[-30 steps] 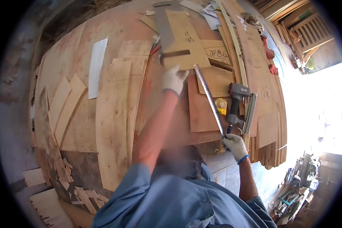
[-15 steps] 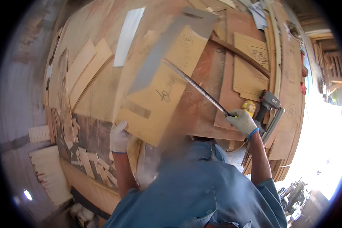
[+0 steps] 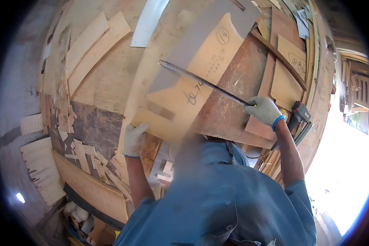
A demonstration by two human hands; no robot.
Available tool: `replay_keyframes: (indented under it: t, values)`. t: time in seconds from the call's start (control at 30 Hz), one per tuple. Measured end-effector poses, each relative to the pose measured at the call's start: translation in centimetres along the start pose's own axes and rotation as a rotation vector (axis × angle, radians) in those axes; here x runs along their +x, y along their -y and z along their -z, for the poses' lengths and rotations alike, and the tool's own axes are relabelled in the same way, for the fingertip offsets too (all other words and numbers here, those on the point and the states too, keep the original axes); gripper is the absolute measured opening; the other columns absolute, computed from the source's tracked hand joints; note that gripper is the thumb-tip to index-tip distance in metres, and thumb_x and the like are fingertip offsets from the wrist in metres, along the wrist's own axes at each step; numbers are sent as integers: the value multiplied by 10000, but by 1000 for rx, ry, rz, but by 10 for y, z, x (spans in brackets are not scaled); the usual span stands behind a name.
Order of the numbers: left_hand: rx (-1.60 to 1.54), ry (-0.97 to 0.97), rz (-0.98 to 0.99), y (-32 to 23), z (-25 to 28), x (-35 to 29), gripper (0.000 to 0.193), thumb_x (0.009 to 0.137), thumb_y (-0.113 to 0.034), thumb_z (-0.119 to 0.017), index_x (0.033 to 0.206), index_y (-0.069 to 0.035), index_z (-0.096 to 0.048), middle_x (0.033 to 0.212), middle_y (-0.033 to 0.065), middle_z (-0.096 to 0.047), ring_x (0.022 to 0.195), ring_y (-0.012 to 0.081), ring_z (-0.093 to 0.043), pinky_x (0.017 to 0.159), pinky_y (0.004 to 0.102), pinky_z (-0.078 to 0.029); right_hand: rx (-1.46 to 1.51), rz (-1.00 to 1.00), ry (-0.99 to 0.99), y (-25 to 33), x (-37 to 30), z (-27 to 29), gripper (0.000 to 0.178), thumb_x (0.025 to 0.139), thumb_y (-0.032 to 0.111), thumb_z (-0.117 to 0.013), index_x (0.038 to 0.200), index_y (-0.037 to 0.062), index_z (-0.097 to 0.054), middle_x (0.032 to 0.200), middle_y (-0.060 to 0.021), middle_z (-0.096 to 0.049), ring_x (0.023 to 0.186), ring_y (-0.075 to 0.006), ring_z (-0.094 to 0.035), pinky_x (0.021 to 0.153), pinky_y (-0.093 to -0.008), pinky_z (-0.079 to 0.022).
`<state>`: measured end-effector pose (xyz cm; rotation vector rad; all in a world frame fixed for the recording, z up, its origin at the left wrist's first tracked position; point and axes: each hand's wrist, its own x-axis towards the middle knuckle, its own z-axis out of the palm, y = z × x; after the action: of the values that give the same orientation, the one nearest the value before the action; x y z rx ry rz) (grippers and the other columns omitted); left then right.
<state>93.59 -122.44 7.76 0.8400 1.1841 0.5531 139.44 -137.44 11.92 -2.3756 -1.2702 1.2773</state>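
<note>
My left hand (image 3: pixel 134 139), in a pale knit glove, closes on the near left corner of a tan board template (image 3: pixel 180 107) with cutouts and handwritten marks. A grey area (image 3: pixel 188 49) runs along the template's left side. My right hand (image 3: pixel 263 110), gloved with a blue cuff, is closed at the right end of a long, dark, graduated measuring tape blade (image 3: pixel 207 83). The blade slants across the template, and its far tip lies over the grey area. The glove hides most of what the right fingers grip.
A nail gun (image 3: pixel 300 117) lies right of my right hand. Beyond it are stacked boards (image 3: pixel 289 80) and a dark wooden strip (image 3: pixel 281 59). Wood offcuts (image 3: pixel 84 158) heap at left, below leaning panels (image 3: pixel 98 49). A white strip (image 3: pixel 148 24) lies at the far side.
The view has shifted. My right hand has moved forward, away from the nail gun, and the blade's tip reaches farther left over the grey area. My left hand stays on the template's corner.
</note>
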Motion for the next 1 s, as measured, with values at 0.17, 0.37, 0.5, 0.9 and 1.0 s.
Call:
replay_keyframes:
  t: [0.17, 0.37, 0.5, 0.9, 1.0]
  values:
    - [-203, 92, -7, 5, 7, 16, 486, 855, -111, -729, 1286, 46, -569, 1200, 104, -669, 1083, 218, -655, 961, 348, -511, 24, 25, 3, -17, -1, -9, 346, 824, 292, -692, 1023, 11, -725, 863, -178, -703, 787, -271, -670, 784, -368, -518]
    - [-205, 102, 25, -1, 5, 21, 508, 858, -117, -721, 1313, 22, -545, 1224, 94, -651, 1128, 219, -635, 979, 367, -507, 30, -32, 20, -9, 0, -20, 333, 815, 284, -683, 1002, 12, -726, 864, -185, -700, 786, -294, -666, 783, -375, -514]
    - [-201, 94, 49, 2, 14, 25, 509, 857, -108, -721, 1317, 12, -540, 1220, 93, -655, 1129, 225, -639, 978, 375, -513, 39, -67, 34, -6, 0, -23, 381, 798, 348, -652, 1001, 37, -735, 916, -200, -705, 858, -355, -667, 818, -412, -517]
    - [-282, 162, 87, 5, 24, 32, 448, 888, -87, -694, 1299, 25, -554, 1220, 101, -651, 1108, 237, -647, 950, 388, -542, 50, -85, -9, 4, -10, -33, 355, 807, 326, -663, 988, 29, -730, 888, -213, -699, 803, -353, -669, 777, -416, -515]
    - [-272, 163, 67, 10, 23, 34, 464, 893, -111, -692, 1313, 15, -539, 1230, 108, -648, 1129, 238, -640, 973, 401, -530, 32, -73, -23, -2, -8, -39, 337, 823, 298, -684, 977, 0, -716, 865, -206, -694, 775, -326, -670, 760, -402, -512]
